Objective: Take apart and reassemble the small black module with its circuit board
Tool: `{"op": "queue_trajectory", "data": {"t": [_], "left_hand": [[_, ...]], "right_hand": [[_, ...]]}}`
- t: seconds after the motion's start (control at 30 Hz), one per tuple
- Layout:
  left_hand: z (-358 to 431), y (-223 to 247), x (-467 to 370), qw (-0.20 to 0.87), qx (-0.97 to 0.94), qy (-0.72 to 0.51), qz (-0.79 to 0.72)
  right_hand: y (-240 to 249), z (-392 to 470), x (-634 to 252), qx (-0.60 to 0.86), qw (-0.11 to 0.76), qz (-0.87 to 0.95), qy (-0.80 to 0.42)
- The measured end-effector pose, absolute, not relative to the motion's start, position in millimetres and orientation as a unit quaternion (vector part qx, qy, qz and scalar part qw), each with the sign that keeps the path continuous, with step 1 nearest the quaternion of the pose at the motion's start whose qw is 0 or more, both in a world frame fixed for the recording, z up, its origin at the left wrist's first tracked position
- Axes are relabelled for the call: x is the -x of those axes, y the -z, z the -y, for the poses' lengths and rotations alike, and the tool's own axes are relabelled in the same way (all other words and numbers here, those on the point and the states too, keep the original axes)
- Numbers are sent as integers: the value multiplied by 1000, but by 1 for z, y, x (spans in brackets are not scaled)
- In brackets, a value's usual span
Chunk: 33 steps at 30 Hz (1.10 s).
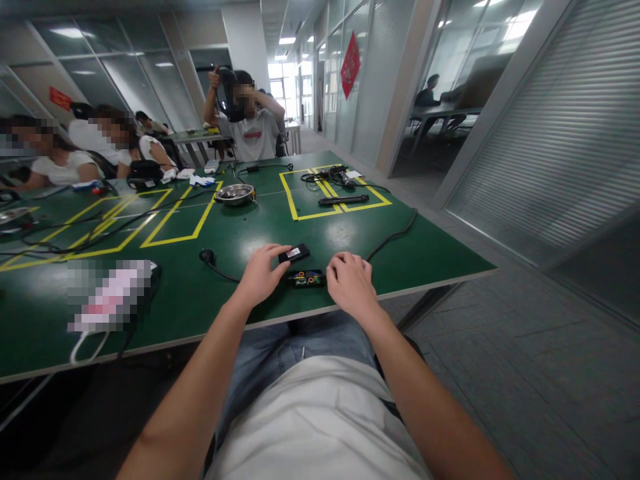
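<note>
My left hand (261,277) grips the left end of a black plastic adapter cover (296,253) with a white label, thumb and fingertips at its edges. Just below the cover lies an opened power adapter (306,279), its circuit board with yellow, blue and orange parts facing up. My right hand (351,279) is closed at the adapter's right end, its curled fingers hiding that end. A black cord with a plug (207,256) emerges left of my left hand. Another black cable (395,235) runs from beside my right hand towards the table's right edge.
The green table (245,237) carries a metal bowl (236,194), a black bar-shaped tool (344,199) and tangled cables (325,175) near yellow tape outlines. A pixelated pink-white object (113,293) lies left. Across the table, a person (250,137) raises both arms; others sit at left.
</note>
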<state>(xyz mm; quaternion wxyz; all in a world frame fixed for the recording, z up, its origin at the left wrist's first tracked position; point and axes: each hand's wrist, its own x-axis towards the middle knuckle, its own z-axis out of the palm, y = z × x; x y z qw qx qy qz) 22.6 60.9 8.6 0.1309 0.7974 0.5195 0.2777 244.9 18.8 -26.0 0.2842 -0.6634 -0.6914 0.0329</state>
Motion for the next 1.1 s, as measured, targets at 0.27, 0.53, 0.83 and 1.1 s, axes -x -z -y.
{"op": "queue_trajectory", "data": {"t": [0.27, 0.53, 0.83, 1.1], "left_hand": [[-47, -16, -27, 183, -873, -198, -407], [-56, -11, -19, 173, -887, -199, -380], [-51, -9, -22, 152, -891, -198, -381], [-44, 9, -22, 157, -861, -244, -418]], "right_hand": [[22, -20, -246, 669, 266, 692, -47], [22, -20, -246, 671, 251, 696, -47], [17, -19, -242, 675, 255, 690, -58], [21, -20, -243, 673, 246, 698, -24]]}}
